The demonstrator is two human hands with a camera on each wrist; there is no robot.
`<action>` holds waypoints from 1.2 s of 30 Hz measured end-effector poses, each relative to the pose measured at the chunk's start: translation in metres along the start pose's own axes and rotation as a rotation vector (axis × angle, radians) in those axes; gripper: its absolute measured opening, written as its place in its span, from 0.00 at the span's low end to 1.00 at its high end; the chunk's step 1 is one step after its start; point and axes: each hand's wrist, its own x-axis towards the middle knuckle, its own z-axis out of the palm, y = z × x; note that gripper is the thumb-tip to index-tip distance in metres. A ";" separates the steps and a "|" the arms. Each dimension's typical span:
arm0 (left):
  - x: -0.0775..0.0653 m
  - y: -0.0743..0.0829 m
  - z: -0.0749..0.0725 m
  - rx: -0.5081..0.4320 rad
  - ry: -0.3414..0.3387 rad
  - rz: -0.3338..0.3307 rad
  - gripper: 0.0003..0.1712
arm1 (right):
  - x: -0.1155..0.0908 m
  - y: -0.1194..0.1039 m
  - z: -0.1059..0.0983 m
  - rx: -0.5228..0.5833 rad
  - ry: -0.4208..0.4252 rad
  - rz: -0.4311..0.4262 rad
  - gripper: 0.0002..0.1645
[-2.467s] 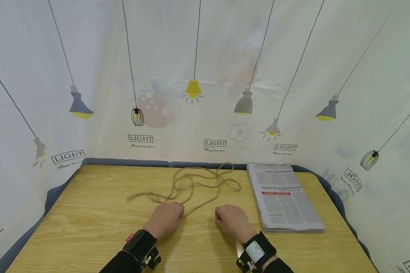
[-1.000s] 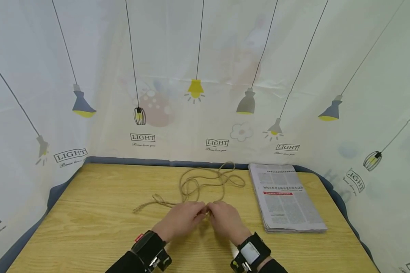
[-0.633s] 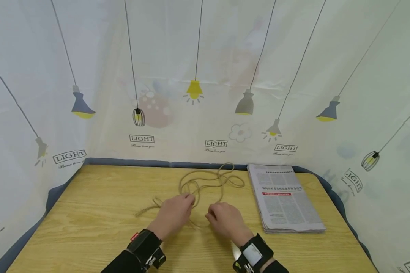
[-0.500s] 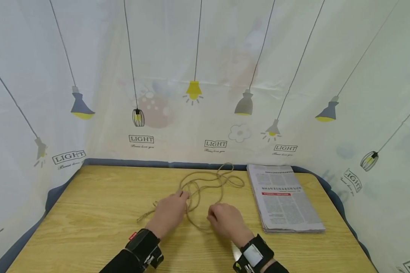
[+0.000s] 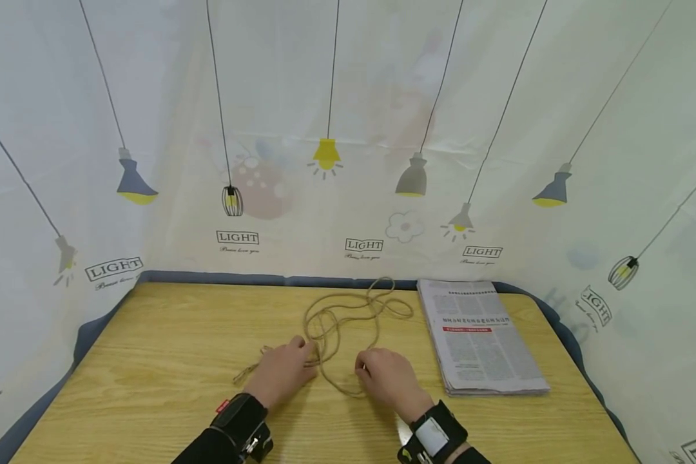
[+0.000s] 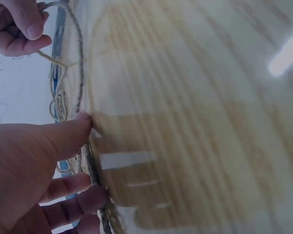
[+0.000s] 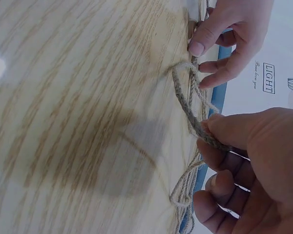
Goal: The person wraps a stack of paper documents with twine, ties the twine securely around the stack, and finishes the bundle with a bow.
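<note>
Ok so the hands were touching 1 second ago, and now the left hand (image 5: 283, 372) has backed off well apart from the right hand (image 5: 390, 379), fingers loosened from their earlier fist. The rope (image 7: 186, 108) now bows between the 2, its frayed end (image 5: 243, 374) shifted away from the bench's (image 5: 151, 374) back edge.

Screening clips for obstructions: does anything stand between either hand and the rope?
Nothing visible does. The right hand pinches the rope, the left hand is close by its strands, and the newspaper stack lies off to the right.
</note>
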 end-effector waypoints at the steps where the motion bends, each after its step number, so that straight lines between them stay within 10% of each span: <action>1: 0.000 0.001 0.001 0.001 0.015 0.016 0.19 | 0.000 0.000 0.000 -0.002 -0.004 0.003 0.04; 16: 0.000 0.009 0.009 0.145 0.073 0.103 0.04 | -0.001 0.000 0.004 0.017 -0.059 0.010 0.05; 29: 0.002 0.010 0.008 0.096 -0.005 -0.104 0.19 | -0.004 -0.002 0.003 0.016 -0.070 0.014 0.07; 36: 0.003 0.002 0.009 0.167 0.048 -0.032 0.10 | -0.006 0.001 0.004 -0.024 -0.033 0.019 0.08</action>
